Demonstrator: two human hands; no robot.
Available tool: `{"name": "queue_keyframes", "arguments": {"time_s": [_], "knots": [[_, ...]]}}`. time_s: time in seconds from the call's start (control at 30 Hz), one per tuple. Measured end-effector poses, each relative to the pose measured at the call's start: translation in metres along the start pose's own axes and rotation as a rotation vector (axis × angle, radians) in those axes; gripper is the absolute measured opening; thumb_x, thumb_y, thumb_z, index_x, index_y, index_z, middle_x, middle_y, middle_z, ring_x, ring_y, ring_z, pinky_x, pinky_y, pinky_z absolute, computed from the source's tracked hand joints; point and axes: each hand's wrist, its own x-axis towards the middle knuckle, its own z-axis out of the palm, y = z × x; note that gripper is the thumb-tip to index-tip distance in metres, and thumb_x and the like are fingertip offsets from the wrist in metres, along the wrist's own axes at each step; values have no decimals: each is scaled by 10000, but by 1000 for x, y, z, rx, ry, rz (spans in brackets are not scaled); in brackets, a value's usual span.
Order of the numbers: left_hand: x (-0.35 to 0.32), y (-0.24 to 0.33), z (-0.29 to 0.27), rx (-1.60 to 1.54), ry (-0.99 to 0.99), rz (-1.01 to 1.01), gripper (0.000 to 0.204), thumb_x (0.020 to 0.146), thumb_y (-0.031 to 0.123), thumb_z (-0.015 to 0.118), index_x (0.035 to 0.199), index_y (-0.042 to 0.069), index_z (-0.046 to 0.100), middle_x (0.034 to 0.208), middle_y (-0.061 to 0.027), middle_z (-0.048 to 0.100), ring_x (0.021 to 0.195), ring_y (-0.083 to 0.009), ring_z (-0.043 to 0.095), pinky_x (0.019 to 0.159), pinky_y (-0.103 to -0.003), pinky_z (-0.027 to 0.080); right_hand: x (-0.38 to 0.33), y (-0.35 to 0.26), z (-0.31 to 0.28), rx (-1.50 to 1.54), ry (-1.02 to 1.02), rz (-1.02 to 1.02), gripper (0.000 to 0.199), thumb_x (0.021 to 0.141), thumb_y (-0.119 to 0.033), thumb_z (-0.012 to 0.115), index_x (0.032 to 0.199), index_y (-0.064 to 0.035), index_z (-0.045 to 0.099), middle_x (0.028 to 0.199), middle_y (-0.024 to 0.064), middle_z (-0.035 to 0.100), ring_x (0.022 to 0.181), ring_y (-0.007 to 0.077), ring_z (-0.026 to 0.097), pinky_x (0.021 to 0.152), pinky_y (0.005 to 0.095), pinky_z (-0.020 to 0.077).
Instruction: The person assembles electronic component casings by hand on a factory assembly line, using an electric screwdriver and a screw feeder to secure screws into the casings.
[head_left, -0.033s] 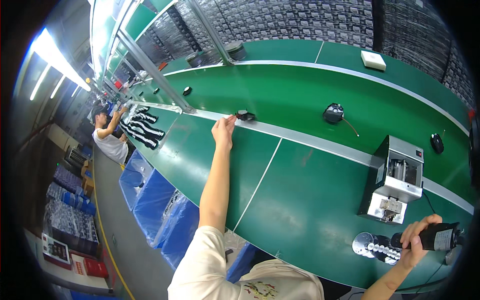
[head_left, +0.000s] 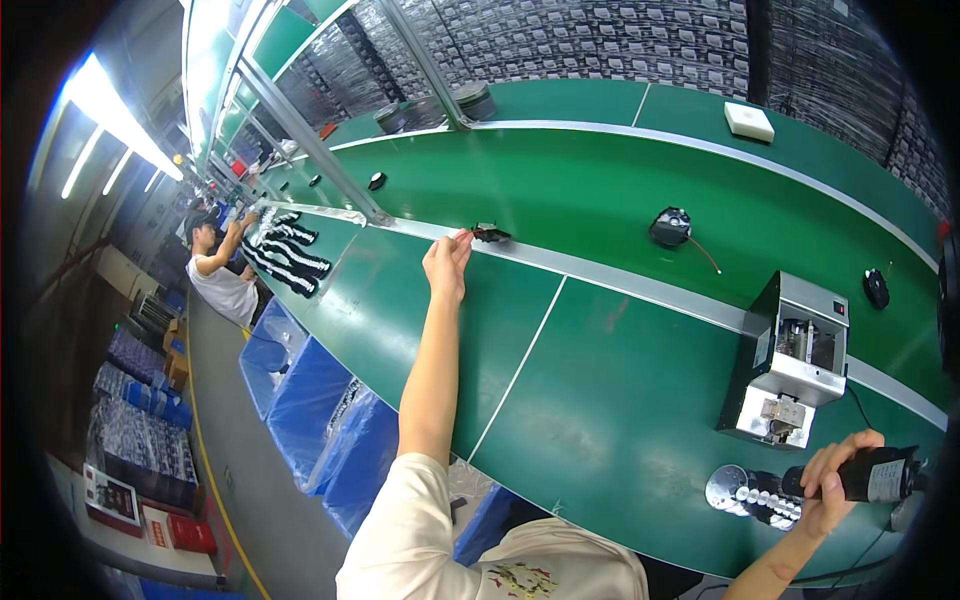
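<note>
Black part: slightly tipped, and that was the change; the small black part (head_left: 490, 233) at the left fingertips showed a flatter outline than in the earlier frame, while almost everything else held its place.
What it meant: only the angle differed; the part was at the fingertips, well to the left of the silver machine (head_left: 795, 350), by the metal rail (head_left: 620, 292).
Left hand: out it stretched, the left hand (head_left: 448, 262), fingers drawn together in a pinch at the part's near edge; how firmly they gripped, I couldn't tell.
Right hand: no visible change here! The right hand (head_left: 832, 478), nearer the person than the machine, had its fingers wrapped around a black cylinder (head_left: 875, 478) with a pale label.
Shiny piece: a round, bright metal piece (head_left: 725, 490) lay just left of that hand, on the near side of the machine; whether it joined the cylinder, I couldn't tell.
Green strip: behind and left of the machine sat a round black unit (head_left: 670, 227) trailing a thin lead; behind and right, another dark unit (head_left: 876, 288).
</note>
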Motion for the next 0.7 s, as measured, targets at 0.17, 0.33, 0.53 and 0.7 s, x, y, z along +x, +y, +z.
{"name": "queue_keyframes", "arguments": {"time_s": [0.17,0.33,0.53,0.7], "knots": [[-34,33,5,339,-288,196,159,833,33,506,682,-7,532,1022,-205,639,944,-254,642,876,-355,494,-2,0,4,-10,-13,23,507,720,-156,704,1107,-45,395,582,11,434,395,92,361,392,216,332],[-98,29,45,916,-828,305,50,696,-29,551,659,-11,523,984,-166,663,909,-243,662,830,-339,510,-4,1,3,-22,4,8,502,723,-156,698,1106,-45,393,577,7,428,401,92,362,395,214,330],[-152,39,66,953,-1131,724,132,613,-12,608,728,16,550,1060,-160,599,1093,-315,548,900,-395,457,0,2,5,40,-59,4,481,736,-144,689,1108,-42,402,581,8,430,408,92,365,402,219,331],[-155,51,51,1174,-927,508,362,615,70,700,923,49,509,1111,-156,493,1077,-333,490,856,-394,450,-2,-2,-4,44,-73,-4,482,738,-141,710,1066,-43,371,594,18,439,392,97,380,391,229,352]]}}
